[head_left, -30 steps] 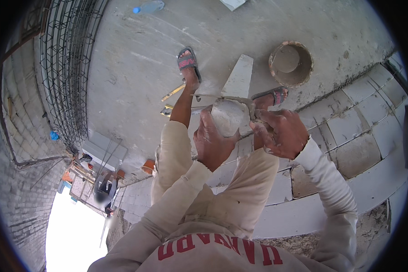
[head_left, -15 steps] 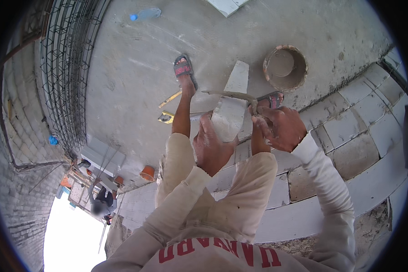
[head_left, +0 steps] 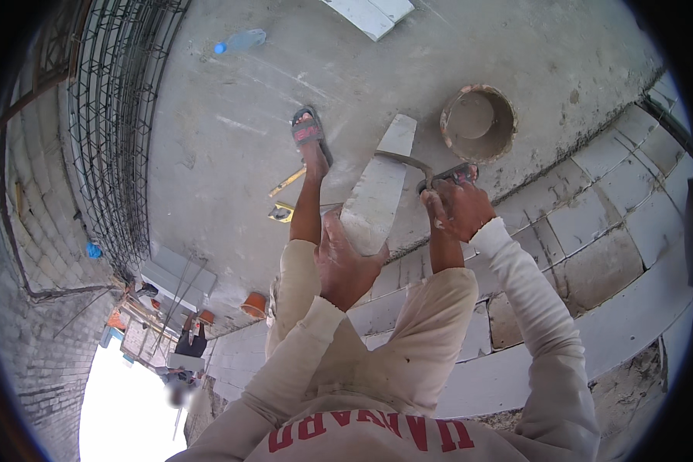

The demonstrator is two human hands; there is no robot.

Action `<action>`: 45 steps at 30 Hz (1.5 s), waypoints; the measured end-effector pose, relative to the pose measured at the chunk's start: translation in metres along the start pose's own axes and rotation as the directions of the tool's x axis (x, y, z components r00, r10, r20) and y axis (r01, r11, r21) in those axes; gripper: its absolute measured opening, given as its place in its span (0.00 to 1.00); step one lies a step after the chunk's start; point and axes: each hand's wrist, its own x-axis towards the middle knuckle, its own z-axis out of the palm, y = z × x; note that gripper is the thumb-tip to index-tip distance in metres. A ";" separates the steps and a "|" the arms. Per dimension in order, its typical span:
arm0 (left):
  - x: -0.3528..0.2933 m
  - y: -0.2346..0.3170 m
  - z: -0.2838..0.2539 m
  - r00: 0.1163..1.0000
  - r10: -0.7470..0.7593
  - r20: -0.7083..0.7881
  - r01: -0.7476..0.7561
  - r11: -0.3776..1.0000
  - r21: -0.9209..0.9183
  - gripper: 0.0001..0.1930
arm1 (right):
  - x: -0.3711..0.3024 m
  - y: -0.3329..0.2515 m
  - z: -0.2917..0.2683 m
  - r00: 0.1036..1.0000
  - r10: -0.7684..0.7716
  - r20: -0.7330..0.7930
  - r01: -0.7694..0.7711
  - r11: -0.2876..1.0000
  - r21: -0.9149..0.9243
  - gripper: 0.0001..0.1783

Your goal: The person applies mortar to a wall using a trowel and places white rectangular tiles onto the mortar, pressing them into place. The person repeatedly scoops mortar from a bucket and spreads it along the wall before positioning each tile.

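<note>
My left hand (head_left: 349, 258) is closed round the near end of a white, cut building block (head_left: 372, 202), which slants away from me above the floor. Past it shows another white stretch (head_left: 397, 135); whether this is the same block or a separate one I cannot tell. In my closed right hand (head_left: 463, 209) is the handle of a mortar-coated trowel (head_left: 408, 159). Its blade, seen nearly edge-on, reaches left across the block's far part; whether it touches I cannot tell.
A round mortar bucket (head_left: 479, 123) stands beyond my right foot. Low white blockwork (head_left: 593, 208) runs along the right. A yellow-handled saw (head_left: 282, 212) and a bottle (head_left: 242, 40) lie on the floor. Steel lattice bars (head_left: 112, 123) line the left; a co-worker (head_left: 185, 362) is lower left.
My left hand and the block have shifted slightly left and nearer me, with the block now tilted more. The right hand with the trowel has moved a little left and lower. The co-worker has changed posture.
</note>
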 end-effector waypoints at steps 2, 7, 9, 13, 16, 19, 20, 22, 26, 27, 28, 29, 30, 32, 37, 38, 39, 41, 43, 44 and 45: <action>0.004 0.002 -0.004 0.997 0.057 -0.042 -0.057 0.998 0.019 0.42 | -0.001 -0.004 0.006 0.998 0.042 -0.036 -0.041 0.999 0.022 0.15; 0.006 -0.013 -0.004 0.995 0.067 -0.076 -0.064 0.997 0.041 0.45 | 0.053 0.072 0.086 0.993 0.071 -0.093 -0.073 0.997 -0.025 0.18; 0.008 -0.014 -0.010 0.999 0.023 -0.039 -0.023 1.000 0.013 0.45 | 0.097 0.124 0.127 0.976 0.199 -0.087 -0.207 0.974 -0.093 0.19; 0.008 -0.028 -0.013 0.997 0.065 -0.046 -0.061 0.994 0.094 0.44 | 0.176 0.178 0.158 0.920 0.390 -0.039 -0.389 0.896 -0.216 0.21; 0.007 -0.037 -0.016 0.998 0.052 -0.035 -0.045 0.984 0.170 0.46 | 0.193 0.170 0.161 0.893 0.451 -0.016 -0.445 0.875 -0.191 0.21; 0.008 -0.049 -0.021 0.997 0.040 -0.066 -0.033 0.994 0.109 0.47 | 0.165 0.130 0.144 0.941 0.338 0.029 -0.334 0.937 -0.105 0.18; 0.007 -0.054 -0.024 0.998 0.039 -0.053 -0.035 0.996 0.077 0.47 | 0.156 0.123 0.142 0.932 0.354 0.072 -0.341 0.928 -0.154 0.19; 0.008 -0.061 -0.029 0.998 0.068 -0.019 -0.065 0.990 0.123 0.47 | 0.179 0.160 0.163 0.902 0.432 0.018 -0.421 0.887 -0.188 0.21; 0.014 -0.072 -0.038 0.994 0.108 0.009 -0.108 0.971 0.215 0.48 | 0.209 0.193 0.180 0.841 0.530 -0.112 -0.541 0.824 -0.169 0.22; 0.013 -0.070 -0.037 0.997 0.068 0.035 -0.073 0.980 0.183 0.47 | 0.193 0.192 0.181 0.867 0.492 -0.079 -0.498 0.847 -0.184 0.20; 0.014 -0.065 -0.038 0.999 0.018 0.041 -0.025 0.987 0.157 0.47 | 0.174 0.168 0.170 0.900 0.433 -0.042 -0.432 0.881 -0.193 0.19; 0.010 -0.067 -0.038 0.999 -0.036 0.035 0.031 0.992 0.124 0.47 | 0.147 0.124 0.144 0.920 0.392 -0.028 -0.391 0.907 -0.157 0.18; 0.008 -0.069 -0.037 1.000 -0.013 0.026 0.010 0.994 0.109 0.47 | 0.114 0.094 0.123 0.959 0.282 -0.019 -0.283 0.954 -0.097 0.18; 0.006 -0.074 -0.030 1.000 0.019 0.009 -0.019 1.000 0.012 0.47 | 0.083 0.072 0.117 0.990 0.122 -0.076 -0.124 0.992 -0.015 0.19; 0.001 -0.063 -0.019 0.989 0.139 -0.042 -0.138 0.990 0.013 0.48 | 0.146 0.154 0.148 0.914 0.403 -0.033 -0.401 0.891 -0.215 0.22; 0.003 -0.059 -0.019 0.987 0.160 -0.023 -0.160 0.987 0.013 0.48 | 0.163 0.198 0.175 0.880 0.470 -0.062 -0.472 0.854 -0.218 0.23; 0.005 -0.059 -0.017 0.985 0.169 -0.020 -0.168 0.986 0.012 0.48 | 0.171 0.194 0.177 0.884 0.463 -0.067 -0.466 0.861 -0.203 0.23; 0.002 -0.057 -0.022 0.989 0.149 -0.016 -0.149 0.989 0.018 0.48 | 0.166 0.168 0.166 0.881 0.468 -0.068 -0.472 0.861 -0.190 0.22; -0.001 -0.051 -0.015 0.994 0.099 -0.046 -0.099 0.995 0.005 0.48 | 0.118 0.101 0.123 0.946 0.323 -0.027 -0.323 0.931 -0.172 0.21; -0.006 -0.048 -0.010 0.997 0.066 -0.049 -0.068 0.997 -0.033 0.48 | 0.082 0.071 0.102 0.985 0.162 -0.064 -0.169 0.978 -0.121 0.19; -0.004 -0.046 -0.009 0.998 0.050 -0.047 -0.053 0.997 -0.058 0.48 | 0.046 0.039 0.082 0.973 -0.002 -0.231 0.015 0.999 0.052 0.16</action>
